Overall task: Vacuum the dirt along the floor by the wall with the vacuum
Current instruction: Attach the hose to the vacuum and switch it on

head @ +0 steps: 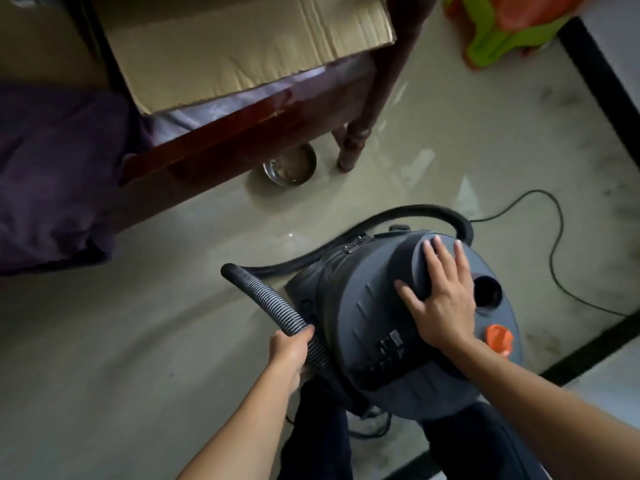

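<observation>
A person's right hand (443,299) lay flat on the domed top of a grey canister vacuum (360,306), fingers straight and spread apart, not gripping. The left hand (289,351) was curled tight around the ribbed black hose (263,299), just beside the canister's left side. The vacuum stood on the pale floor (138,323) directly before the person's dark trouser legs, with an orange cap (498,337) on its right edge. A thin black power cord (554,244) looped across the floor to the right, near a black border strip (595,91) where dark smudges marked the tiles. Beyond, a metal bowl (291,166) sat under a red-brown wooden frame (242,133) topped with cardboard (225,46).
</observation>
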`<state>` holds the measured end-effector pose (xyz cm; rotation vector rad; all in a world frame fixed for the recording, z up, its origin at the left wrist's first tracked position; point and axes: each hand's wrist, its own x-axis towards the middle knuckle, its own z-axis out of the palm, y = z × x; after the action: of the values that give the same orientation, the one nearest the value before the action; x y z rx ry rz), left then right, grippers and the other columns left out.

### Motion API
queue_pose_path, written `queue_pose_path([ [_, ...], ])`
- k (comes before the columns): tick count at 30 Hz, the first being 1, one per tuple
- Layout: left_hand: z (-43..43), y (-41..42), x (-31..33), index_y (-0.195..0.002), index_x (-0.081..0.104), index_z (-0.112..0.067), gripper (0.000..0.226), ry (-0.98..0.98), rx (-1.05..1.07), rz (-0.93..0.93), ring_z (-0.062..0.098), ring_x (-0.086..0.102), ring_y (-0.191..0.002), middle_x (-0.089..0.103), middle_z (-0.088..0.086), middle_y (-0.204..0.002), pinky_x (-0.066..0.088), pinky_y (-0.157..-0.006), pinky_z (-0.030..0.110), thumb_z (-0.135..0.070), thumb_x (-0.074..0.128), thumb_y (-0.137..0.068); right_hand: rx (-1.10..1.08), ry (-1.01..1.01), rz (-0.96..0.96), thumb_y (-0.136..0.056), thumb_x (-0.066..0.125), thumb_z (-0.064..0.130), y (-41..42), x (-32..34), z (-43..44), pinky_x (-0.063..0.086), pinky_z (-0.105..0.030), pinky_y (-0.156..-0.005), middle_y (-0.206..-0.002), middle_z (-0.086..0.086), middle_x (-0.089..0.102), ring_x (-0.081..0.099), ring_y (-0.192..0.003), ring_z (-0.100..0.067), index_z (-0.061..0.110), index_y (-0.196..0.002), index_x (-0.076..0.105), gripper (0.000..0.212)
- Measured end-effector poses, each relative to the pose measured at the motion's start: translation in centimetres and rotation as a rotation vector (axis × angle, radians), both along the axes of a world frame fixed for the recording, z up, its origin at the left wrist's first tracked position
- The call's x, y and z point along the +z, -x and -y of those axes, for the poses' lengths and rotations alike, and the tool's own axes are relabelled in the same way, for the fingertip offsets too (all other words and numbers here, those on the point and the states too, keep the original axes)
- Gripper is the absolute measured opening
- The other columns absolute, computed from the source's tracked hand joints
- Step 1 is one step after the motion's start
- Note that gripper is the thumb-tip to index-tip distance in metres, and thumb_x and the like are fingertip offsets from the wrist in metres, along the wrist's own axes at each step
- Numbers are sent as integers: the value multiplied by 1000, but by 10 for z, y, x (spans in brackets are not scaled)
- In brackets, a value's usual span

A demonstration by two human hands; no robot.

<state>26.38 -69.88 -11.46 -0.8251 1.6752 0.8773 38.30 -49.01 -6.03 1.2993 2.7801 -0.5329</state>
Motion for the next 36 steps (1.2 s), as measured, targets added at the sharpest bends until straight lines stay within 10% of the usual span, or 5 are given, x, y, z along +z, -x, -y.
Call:
queue_pose_path([
  [4, -10, 2, -1, -110, 52, 0, 28, -61, 30, 48, 37, 65, -90, 66, 23, -107, 56, -63, 41, -14, 66, -91, 71, -2, -68, -86, 69, 47, 6, -2, -19, 17, -46, -121, -157, -3, 35, 10, -151, -28, 16, -150, 38, 77],
  [15, -55, -21, 29, -107, 50, -3, 22, -188, 183, -87, 30, 63, -84, 63, 18, -100, 53, -83, 48, -13, 63, -93, 115, -31, -5, -87, 63, 54, 41, -1, -89, 23, -49, -117, -163, -11, 14, 10, -151, -31, 23, -151, 35, 77],
  [25, -30, 2, 101, -97, 53, -12, 12, -256, 311, -151, 27, 61, -77, 60, 12, -90, 52, -68, 45, -21, 60, -94, -776, 91, -301, -95, 59, 31, -134, 25, 23, 35, -38, -105, -140, -14, 49, 44, -130, -30, 12, -130, 56, 40],
  [32, -24, -20, 172, -103, 53, -9, 20, -235, 197, -193, 26, 59, -69, 58, 12, -82, 53, -61, 41, -21, 61, -90, -1569, 1678, -607, -85, 58, 64, -156, 28, 99, 56, -51, -76, -122, -27, 59, 65, -104, -41, 9, -125, 40, 71],
  [36, -9, -32, 211, -88, 55, -9, 13, -239, 83, -182, 18, 58, -49, 57, 6, -63, 50, -45, 28, -16, 65, -85, -1528, 1846, -887, -86, 66, 49, -133, 55, 83, 60, -48, -67, -107, -19, 66, 70, -92, -35, 5, -116, 58, 54],
])
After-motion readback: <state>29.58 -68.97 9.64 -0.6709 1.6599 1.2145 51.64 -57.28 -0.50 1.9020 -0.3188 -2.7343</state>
